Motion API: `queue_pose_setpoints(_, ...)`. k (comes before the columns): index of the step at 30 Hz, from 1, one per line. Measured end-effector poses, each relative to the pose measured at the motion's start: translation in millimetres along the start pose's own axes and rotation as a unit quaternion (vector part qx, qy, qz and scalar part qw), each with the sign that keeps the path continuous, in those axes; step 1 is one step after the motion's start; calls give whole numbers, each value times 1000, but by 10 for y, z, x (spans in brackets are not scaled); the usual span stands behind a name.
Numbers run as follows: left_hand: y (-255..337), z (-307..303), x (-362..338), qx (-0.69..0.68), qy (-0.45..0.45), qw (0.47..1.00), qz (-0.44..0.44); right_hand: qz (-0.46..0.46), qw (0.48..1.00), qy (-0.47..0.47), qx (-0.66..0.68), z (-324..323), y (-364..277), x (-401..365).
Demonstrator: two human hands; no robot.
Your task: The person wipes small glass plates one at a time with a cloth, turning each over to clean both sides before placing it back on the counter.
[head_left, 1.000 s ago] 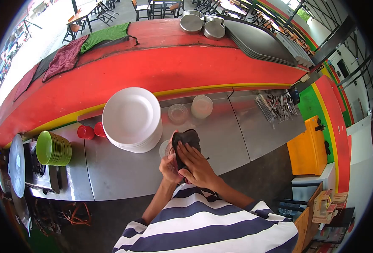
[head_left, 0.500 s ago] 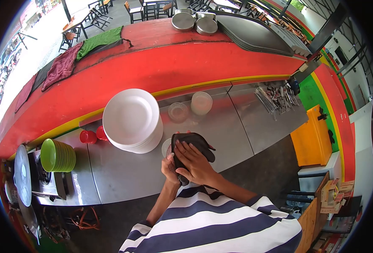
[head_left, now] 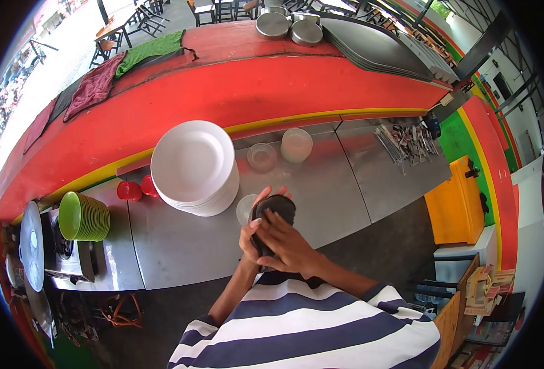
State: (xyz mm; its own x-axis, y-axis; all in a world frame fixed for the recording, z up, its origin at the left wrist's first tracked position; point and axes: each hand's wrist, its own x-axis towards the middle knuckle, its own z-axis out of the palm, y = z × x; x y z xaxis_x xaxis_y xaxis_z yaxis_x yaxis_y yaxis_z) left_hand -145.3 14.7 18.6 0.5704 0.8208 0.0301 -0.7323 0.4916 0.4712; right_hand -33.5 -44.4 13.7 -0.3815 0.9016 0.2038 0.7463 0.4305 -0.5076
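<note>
Both my hands are together over the near edge of the steel counter [head_left: 180, 246]. A dark cloth [head_left: 276, 208] is bunched between them. My left hand [head_left: 251, 238] cups it from the left, with fingertips showing above the cloth. My right hand [head_left: 289, 247] presses on the cloth from the right, fingers spread over it. A small clear bowl [head_left: 244, 208] lies against the left side of the cloth; I cannot tell whether my left hand holds it or it rests on the counter.
A tall stack of white plates [head_left: 192, 166] stands just left of my hands. Two red cups [head_left: 128, 190] and stacked green bowls [head_left: 82, 216] are farther left. Clear bowls [head_left: 261, 157] and a white container [head_left: 296, 145] sit behind. Cutlery [head_left: 407, 144] lies at right, beside an orange box [head_left: 456, 203].
The cloth, spread out with a flap hanging right half a second ago, is now bunched into a compact wad. My left fingers have come up around its top.
</note>
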Motion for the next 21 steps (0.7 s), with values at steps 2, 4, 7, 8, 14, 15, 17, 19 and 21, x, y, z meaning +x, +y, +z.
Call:
queue_pose_setpoints(2,14,-26,-8,68,2,997,23,6,998,53,-15,14,73,26)
queue_pose_setpoints(4,16,-54,-10,116,6,992,55,10,996,86,-14,3,79,43)
queue_pose_setpoints(7,66,-50,7,71,-15,994,85,15,996,91,7,-1,14,-19)
queue_pose_setpoints(8,87,-60,16,54,-13,995,81,13,997,80,10,4,12,-58)
queue_pose_setpoints(14,-24,-203,36,12,-1,995,98,-48,987,148,34,76,259,-225)
queue_pose_setpoints(15,-53,-266,69,25,-15,993,114,-58,982,172,52,60,292,-214)
queue_pose_setpoints(17,-87,-373,99,91,-26,986,139,-12,957,232,172,28,248,-236)
queue_pose_setpoints(19,-52,-424,121,198,-20,967,158,92,913,282,279,22,237,-299)
queue_pose_setpoints(21,-60,-524,-15,357,78,926,93,250,839,314,367,-13,240,-373)
